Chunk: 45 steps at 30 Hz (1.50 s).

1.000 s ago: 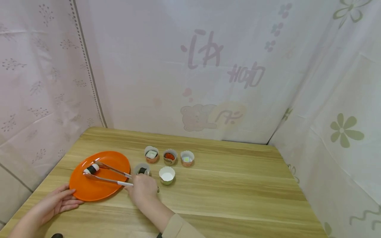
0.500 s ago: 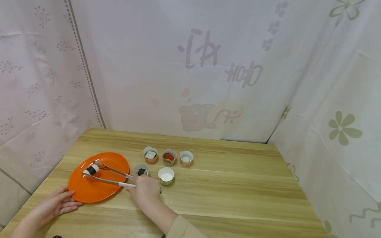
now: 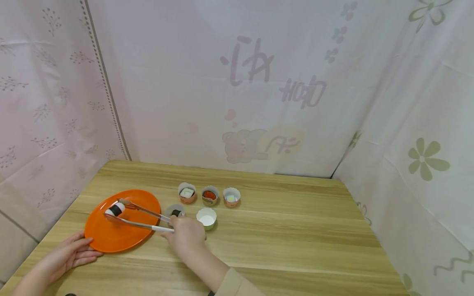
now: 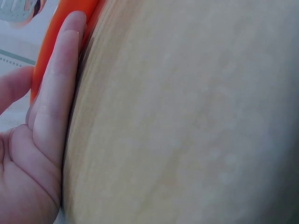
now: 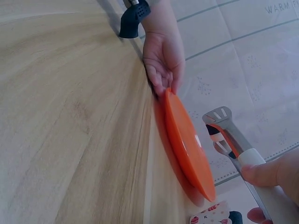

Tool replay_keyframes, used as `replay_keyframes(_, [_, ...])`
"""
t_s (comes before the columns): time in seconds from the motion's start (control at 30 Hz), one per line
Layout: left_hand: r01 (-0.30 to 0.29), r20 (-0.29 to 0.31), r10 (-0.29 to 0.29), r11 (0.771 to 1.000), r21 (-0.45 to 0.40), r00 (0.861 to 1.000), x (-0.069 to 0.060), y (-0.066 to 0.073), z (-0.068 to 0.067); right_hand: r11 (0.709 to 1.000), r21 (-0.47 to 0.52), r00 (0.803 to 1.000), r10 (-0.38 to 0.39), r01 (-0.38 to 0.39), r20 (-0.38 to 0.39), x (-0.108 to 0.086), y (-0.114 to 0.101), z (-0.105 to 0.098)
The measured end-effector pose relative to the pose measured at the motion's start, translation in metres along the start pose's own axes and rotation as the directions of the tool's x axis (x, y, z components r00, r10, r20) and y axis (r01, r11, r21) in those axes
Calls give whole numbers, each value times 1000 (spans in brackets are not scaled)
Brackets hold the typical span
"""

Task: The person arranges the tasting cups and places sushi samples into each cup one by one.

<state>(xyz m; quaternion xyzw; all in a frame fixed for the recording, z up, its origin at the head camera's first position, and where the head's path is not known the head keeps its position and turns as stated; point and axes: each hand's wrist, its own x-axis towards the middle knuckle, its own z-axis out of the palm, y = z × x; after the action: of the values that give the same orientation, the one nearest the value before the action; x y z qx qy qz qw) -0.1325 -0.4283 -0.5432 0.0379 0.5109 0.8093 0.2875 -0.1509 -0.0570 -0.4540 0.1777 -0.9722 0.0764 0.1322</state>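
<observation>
In the head view my left hand [image 3: 64, 257] holds the near-left rim of an orange plate [image 3: 129, 238], thumb on top and straight fingers underneath. My right hand [image 3: 189, 236] grips white-handled metal tongs [image 3: 142, 225]. Between the tongs' slotted ends is a white sushi roll [image 3: 116, 209] with a black band. The right wrist view shows this roll [image 5: 216, 134] up off the plate [image 5: 184, 140]. Close behind my right hand, a paper cup [image 3: 172, 209] contains another black-banded piece and is partly hidden.
Three paper cups stand in a back row: one with a white piece [image 3: 187, 193], one with a red piece [image 3: 209, 195], one with a pale piece [image 3: 231, 198]. A green-sided cup [image 3: 206, 218] shows its white inside. Patterned curtains [image 3: 166, 82] surround the wooden table [image 3: 296, 230].
My right hand and the tongs have shifted slightly to the right, and the sushi roll has moved a little with them. My left hand stays at the plate's rim.
</observation>
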Motion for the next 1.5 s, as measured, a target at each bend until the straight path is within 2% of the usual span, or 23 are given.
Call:
replay_keyframes(0.17, [0, 1, 0, 1000, 4, 1000, 0, 1, 0, 999, 29, 999, -17, 18, -45, -3, 6, -3])
replay_keyframes(0.37, [-9, 15, 9, 1000, 6, 1000, 0, 0, 0, 1000, 15, 997, -25, 26, -70, -8, 14, -10])
replay_keyframes(0.6, [-10, 2, 10, 1000, 21, 1000, 1, 0, 0, 998, 28, 995, -53, 55, -90, -11, 23, -19])
replay_keyframes(0.77, [-11, 9, 11, 1000, 27, 1000, 1, 1, 1, 995, 69, 990, -60, 69, -124, -13, 31, -22])
replay_keyframes(1.03, [-5, -1, 5, 999, 32, 1000, 0, 0, 1, 982, 172, 991, -55, 76, -122, -18, 44, -27])
replay_keyframes(1.17, [0, -4, 0, 999, 33, 1000, 1, 0, 0, 983, 172, 992, -48, 68, -116, -21, 50, -30])
replay_keyframes(1.4, [20, -7, -19, 1000, 22, 1000, 0, 0, -1, 983, 154, 981, -76, 104, -181, -27, 62, -32])
replay_keyframes(1.5, [22, -4, -22, 1000, 23, 1000, 0, 1, 0, 982, 155, 979, -80, 109, -186, -30, 68, -33])
